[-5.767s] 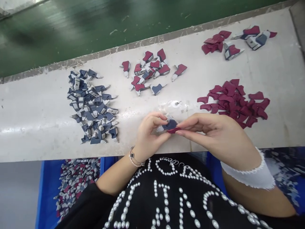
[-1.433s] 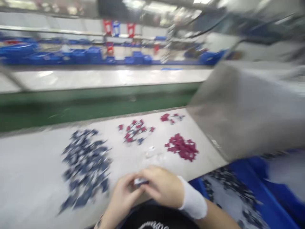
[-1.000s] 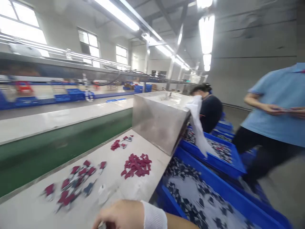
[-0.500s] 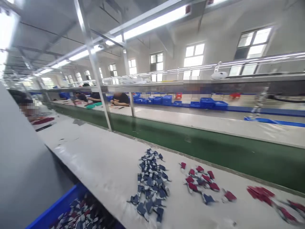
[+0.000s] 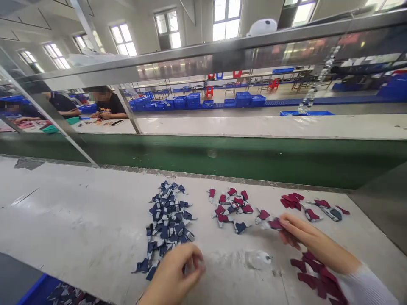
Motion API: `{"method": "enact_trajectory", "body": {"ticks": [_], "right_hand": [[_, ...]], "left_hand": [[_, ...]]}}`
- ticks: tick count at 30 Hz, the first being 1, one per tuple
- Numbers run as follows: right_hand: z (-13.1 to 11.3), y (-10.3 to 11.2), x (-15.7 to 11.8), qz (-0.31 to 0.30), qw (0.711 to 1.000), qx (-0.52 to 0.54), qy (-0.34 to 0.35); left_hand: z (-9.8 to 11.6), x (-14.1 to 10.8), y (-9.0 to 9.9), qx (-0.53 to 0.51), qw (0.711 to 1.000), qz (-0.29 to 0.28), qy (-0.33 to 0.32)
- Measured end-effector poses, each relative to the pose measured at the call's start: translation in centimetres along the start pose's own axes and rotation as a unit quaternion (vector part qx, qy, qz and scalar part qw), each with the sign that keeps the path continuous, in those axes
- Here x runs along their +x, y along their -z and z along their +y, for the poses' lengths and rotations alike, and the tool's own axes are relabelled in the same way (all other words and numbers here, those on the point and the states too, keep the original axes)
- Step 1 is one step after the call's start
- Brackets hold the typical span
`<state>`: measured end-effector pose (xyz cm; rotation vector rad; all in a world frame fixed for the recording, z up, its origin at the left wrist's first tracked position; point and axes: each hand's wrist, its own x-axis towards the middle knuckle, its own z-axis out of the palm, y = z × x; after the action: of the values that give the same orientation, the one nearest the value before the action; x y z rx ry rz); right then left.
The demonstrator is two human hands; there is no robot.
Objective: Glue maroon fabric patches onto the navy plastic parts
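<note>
My right hand (image 5: 305, 237) reaches in from the right with its fingers closed on a dark red fabric piece (image 5: 275, 223) that has a pale part. Curled over the lower end of the navy pile (image 5: 171, 212), my left hand (image 5: 179, 271) has thumb and fingertips near each other; a gap shows between them, and nothing is visible in them. Mostly red pieces (image 5: 230, 205) lie in a loose group mid-table. Red fabric pieces (image 5: 318, 275) are heaped under my right forearm, and a smaller red stack (image 5: 291, 201) lies beyond the hand.
A green strip (image 5: 222, 156) runs behind the white table (image 5: 79, 212). A blue bin (image 5: 34, 292) of pieces is at the lower left. A small clear bag-like item (image 5: 257, 259) lies between my hands. Across the strip, people work at another bench under a metal rail (image 5: 190, 59).
The view has swung right and down toward the table. Both my hands have come into view, the right one with a red piece in its fingers.
</note>
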<state>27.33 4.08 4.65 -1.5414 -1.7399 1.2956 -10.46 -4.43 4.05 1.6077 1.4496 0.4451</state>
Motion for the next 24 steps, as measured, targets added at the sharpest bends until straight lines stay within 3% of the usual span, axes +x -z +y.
{"method": "enact_trajectory", "body": {"ticks": [1,3,5,7,9,13,16,20,22,24], "right_hand": [[-0.3,-0.6,1.7,-0.032,0.999,-0.008,-0.017],[-0.8,-2.1,5.1,-0.087,0.995,-0.022,-0.042],[-1.0,-3.7,7.4,-0.114,0.991,-0.034,-0.058],[-0.9,-4.5,8.1,-0.124,0.989,-0.046,-0.067],[-0.6,-4.2,7.1,-0.120,0.989,-0.055,-0.065],[0.0,-3.1,2.0,-0.115,0.991,-0.057,-0.027],[0.4,-4.5,-0.9,-0.118,0.992,-0.037,0.001],[0.6,-7.6,-1.4,-0.101,0.995,0.022,0.015],[0.4,-8.0,-1.5,-0.091,0.993,0.068,0.015],[0.2,-7.7,-2.1,-0.083,0.990,0.115,0.010]], "left_hand": [[0.3,1.0,0.0,0.086,0.995,0.057,-0.003],[0.5,2.5,-0.2,0.215,0.969,0.121,-0.016],[0.1,3.3,-0.9,0.276,0.949,0.152,-0.014],[-0.5,3.5,-1.6,0.299,0.937,0.181,0.005],[-1.0,3.6,-2.3,0.304,0.933,0.194,0.021],[-1.0,4.6,-3.3,0.284,0.943,0.172,-0.009],[-0.4,5.7,-3.8,0.249,0.955,0.151,-0.048],[0.2,6.1,-3.3,0.198,0.967,0.138,-0.082],[0.3,5.6,-2.6,0.175,0.973,0.119,-0.096],[0.5,4.9,-2.0,0.079,0.988,0.083,-0.104]]}}
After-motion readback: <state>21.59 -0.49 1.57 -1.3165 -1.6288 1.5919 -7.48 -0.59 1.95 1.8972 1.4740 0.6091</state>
